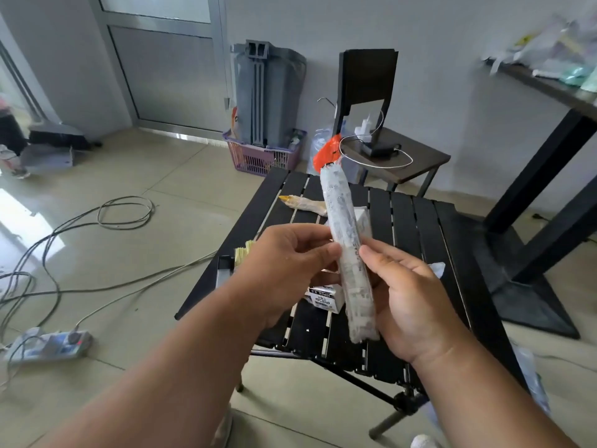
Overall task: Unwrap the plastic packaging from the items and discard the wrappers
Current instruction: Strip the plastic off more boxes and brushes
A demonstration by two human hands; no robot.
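While both hands, left hand (290, 270) and right hand (416, 305), pinch the wrapped tube (350, 253) (print unreadable).

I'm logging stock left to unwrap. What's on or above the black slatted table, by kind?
Long wrapped tube, held in both hands: 1
Small wrapped item with yellow tip: 1
White boxes: 2
Yellowish bundle at the table's left edge: 1
Total: 5

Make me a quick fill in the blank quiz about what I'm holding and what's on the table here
1. Both hands, the left hand and the right hand, hold one long wrapped tube with an ____ tip.
2. The tube is held above a black ____ table.
3. A purple ____ stands on the floor behind the table.

Missing words: orange; slatted; basket
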